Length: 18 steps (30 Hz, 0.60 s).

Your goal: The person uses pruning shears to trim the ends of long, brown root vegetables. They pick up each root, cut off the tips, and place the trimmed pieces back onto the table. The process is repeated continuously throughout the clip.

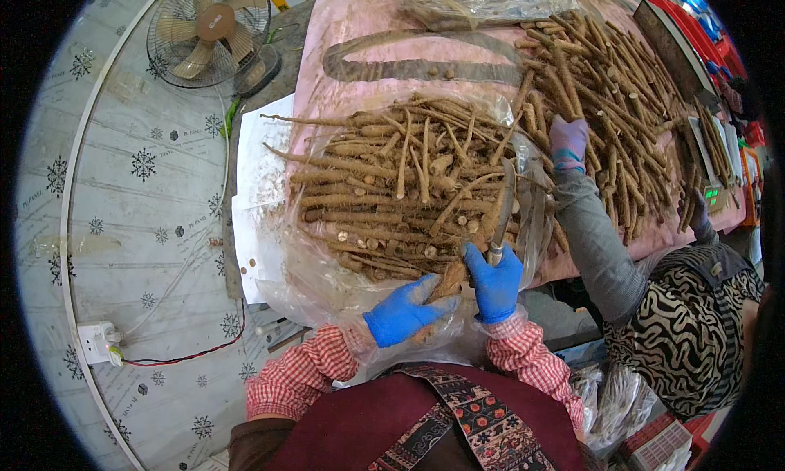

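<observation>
My left hand [409, 311], in a blue glove, is closed around the lower part of a brown hairy root [452, 279], likely a yam, close to my body. In my blue-gloved right hand [495, 284] is the handle of a knife [506, 201], its long blade directed away from me over the heap. The right fingers are beside the upper end of the held root; whether they also grip it I cannot tell. Just beyond both hands lies a heap of long hairy roots [356, 200] on clear plastic film, with several pale cut ends and thin roots on top.
A co-worker's gloved hand [569, 141] reaches into a second root pile [619, 121] at the right. Beyond the near heap, a dark oval band [423, 71] lies on the pink table cover [362, 5]. A fan [211, 26] stands at the back left, white sheets [260, 225] at the left edge.
</observation>
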### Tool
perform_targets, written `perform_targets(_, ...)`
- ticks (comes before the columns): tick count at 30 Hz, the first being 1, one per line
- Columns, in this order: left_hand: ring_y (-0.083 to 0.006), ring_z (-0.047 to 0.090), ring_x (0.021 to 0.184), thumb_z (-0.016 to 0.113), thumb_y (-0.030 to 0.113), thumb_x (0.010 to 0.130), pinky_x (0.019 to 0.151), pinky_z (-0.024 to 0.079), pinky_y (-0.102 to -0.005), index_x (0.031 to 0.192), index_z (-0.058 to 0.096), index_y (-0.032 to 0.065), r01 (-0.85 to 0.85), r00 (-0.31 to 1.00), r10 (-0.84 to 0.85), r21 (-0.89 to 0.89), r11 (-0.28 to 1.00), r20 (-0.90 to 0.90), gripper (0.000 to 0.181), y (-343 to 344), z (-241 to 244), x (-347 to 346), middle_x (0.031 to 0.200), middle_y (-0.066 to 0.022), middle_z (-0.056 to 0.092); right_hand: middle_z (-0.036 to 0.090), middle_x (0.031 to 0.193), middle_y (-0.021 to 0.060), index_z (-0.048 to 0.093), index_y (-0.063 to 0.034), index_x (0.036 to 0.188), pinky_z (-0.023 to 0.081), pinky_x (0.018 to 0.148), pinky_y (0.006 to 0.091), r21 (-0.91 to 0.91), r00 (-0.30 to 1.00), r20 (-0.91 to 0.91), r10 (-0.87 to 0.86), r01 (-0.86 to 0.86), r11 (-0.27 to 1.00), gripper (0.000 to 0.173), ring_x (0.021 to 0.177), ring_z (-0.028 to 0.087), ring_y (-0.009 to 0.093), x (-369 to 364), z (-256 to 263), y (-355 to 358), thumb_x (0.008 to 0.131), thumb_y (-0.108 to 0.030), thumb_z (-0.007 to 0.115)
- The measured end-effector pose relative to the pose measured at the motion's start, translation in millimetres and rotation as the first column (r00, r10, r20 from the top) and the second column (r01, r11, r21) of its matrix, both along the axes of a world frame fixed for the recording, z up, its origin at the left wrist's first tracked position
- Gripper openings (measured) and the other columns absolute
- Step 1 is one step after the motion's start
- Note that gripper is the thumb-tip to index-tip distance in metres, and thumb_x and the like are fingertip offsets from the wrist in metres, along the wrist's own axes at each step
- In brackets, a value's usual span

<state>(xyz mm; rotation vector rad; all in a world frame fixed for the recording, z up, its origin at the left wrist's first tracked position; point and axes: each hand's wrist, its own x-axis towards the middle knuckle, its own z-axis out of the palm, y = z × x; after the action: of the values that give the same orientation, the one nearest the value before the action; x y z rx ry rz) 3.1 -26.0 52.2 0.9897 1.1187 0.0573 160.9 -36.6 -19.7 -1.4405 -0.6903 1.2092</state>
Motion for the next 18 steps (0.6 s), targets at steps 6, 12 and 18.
perform_targets(6, -0.0092, 0.055, 0.089, 0.058, 0.030, 0.095, 0.081, 0.046, -0.0237, 0.124, 0.053, -0.0005, -0.127, 0.980, 0.131, -0.037, 0.991, 0.149, 0.043, -9.2, -21.5, -3.7, 0.099, -0.0047, 0.062, 0.055, 0.061, -0.0010, 0.055, -0.0051, 0.077, 0.038, 0.044, 0.0233, -0.065, 0.986, -0.122, 0.115, -0.124, 0.990, 0.020, 0.050, 0.049, 0.006, 11.2, -1.3, 3.3, 0.086, -0.016, 0.070)
perform_targets(12, -0.0157, 0.062, 0.078, 0.051, 0.032, 0.097, 0.068, 0.052, -0.0278, 0.116, 0.054, -0.0013, -0.214, 0.892, 0.303, -0.277, 0.937, 0.335, 0.039, -13.1, -19.6, -13.7, 0.096, -0.0097, 0.064, 0.055, 0.061, 0.0023, 0.055, -0.0063, 0.084, 0.036, 0.041, 0.0242, -0.012, 0.891, -0.410, 0.196, -0.220, 0.975, 0.021, 0.045, 0.049, 0.011, 21.9, -10.8, -3.3, 0.090, -0.025, 0.062)
perform_targets(18, -0.0226, 0.065, 0.070, 0.048, 0.035, 0.097, 0.060, 0.054, -0.0323, 0.114, 0.054, -0.0032, -0.235, 0.880, 0.344, -0.328, 0.915, 0.329, 0.042, -11.1, -18.0, -18.4, 0.093, -0.0136, 0.065, 0.057, 0.063, 0.0031, 0.060, -0.0029, 0.099, 0.034, 0.038, 0.0231, -0.050, 0.853, -0.520, 0.048, -0.087, 0.995, 0.033, 0.040, 0.046, 0.012, 16.9, -2.6, 6.4, 0.092, -0.035, 0.055)
